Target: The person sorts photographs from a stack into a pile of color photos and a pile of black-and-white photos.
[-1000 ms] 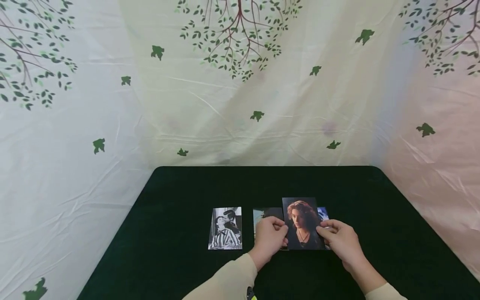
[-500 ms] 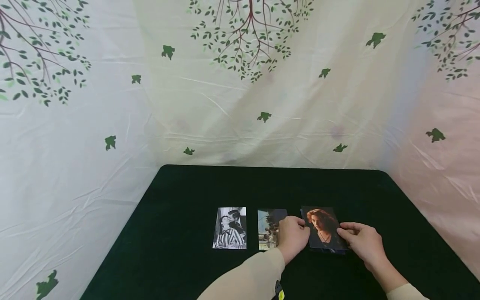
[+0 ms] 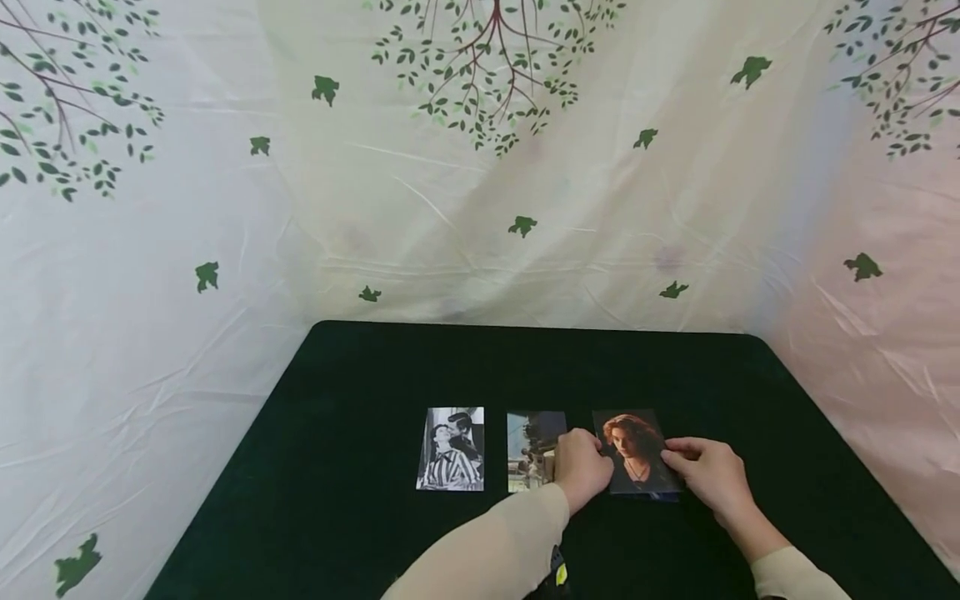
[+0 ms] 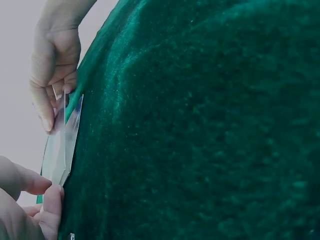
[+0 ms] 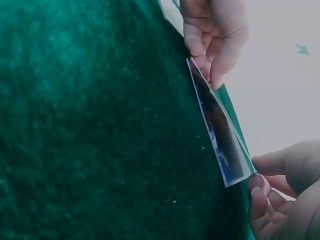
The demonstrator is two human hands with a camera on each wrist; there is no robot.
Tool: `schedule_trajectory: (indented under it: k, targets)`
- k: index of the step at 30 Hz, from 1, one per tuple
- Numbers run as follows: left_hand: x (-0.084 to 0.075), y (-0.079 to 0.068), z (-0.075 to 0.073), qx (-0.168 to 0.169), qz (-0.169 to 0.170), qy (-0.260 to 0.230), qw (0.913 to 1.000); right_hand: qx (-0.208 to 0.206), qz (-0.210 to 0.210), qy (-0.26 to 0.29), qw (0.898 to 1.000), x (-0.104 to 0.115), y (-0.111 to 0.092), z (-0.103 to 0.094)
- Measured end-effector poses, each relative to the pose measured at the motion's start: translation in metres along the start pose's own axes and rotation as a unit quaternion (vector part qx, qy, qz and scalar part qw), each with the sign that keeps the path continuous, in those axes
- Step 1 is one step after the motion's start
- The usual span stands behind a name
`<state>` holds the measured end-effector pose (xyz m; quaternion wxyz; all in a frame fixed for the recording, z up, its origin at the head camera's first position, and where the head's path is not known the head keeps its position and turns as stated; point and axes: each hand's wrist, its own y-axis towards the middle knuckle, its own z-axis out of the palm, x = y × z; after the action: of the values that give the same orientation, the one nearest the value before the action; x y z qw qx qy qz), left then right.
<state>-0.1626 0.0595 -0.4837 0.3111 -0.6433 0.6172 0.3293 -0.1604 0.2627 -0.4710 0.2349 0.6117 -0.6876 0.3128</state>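
Note:
A dark photo card (image 3: 634, 458) showing a person with wavy reddish hair is pinched between my two hands in the head view. My left hand (image 3: 581, 473) holds its left edge, while my right hand (image 3: 711, 477) holds the right one. Beneath it, mostly covered, lies another card (image 5: 224, 170) with blue in its picture. The right wrist view shows the upper card tilted, with a narrow wedge of space between the two. My left hand and sleeve partly hide a street-scene photo card (image 3: 528, 454) to the left.
A black-and-white photo card (image 3: 452, 454) lies farther left on the dark green cloth-covered table (image 3: 360, 367). Behind the table hangs a pale curtain (image 3: 420, 208) printed with branches and leaves.
Both hands have carried the portrait card right, from partly over the street-scene card to above the blue card. The street-scene card shows more now. In the last half second little differs.

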Motion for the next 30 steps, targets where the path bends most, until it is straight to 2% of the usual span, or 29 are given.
schedule_trajectory:
  k: [6, 10, 23, 30]
  targets:
    - [-0.001, 0.003, 0.003, -0.001, -0.003, 0.01, 0.9999, 0.01, -0.001, -0.002, 1.0, -0.004, 0.006, 0.004]
    - [-0.002, 0.003, 0.002, 0.012, -0.013, 0.002, 0.9998, 0.024, 0.006, 0.003, 1.0, -0.008, 0.007, 0.005]
    - [-0.002, 0.004, 0.0, 0.029, -0.003, -0.009, 0.9995, 0.033, 0.026, 0.023, 0.999, -0.01, 0.007, 0.004]
    - [0.002, 0.006, 0.002, 0.022, -0.008, 0.003, 0.9997, 0.04, 0.033, 0.026, 0.998, -0.011, 0.008, 0.005]
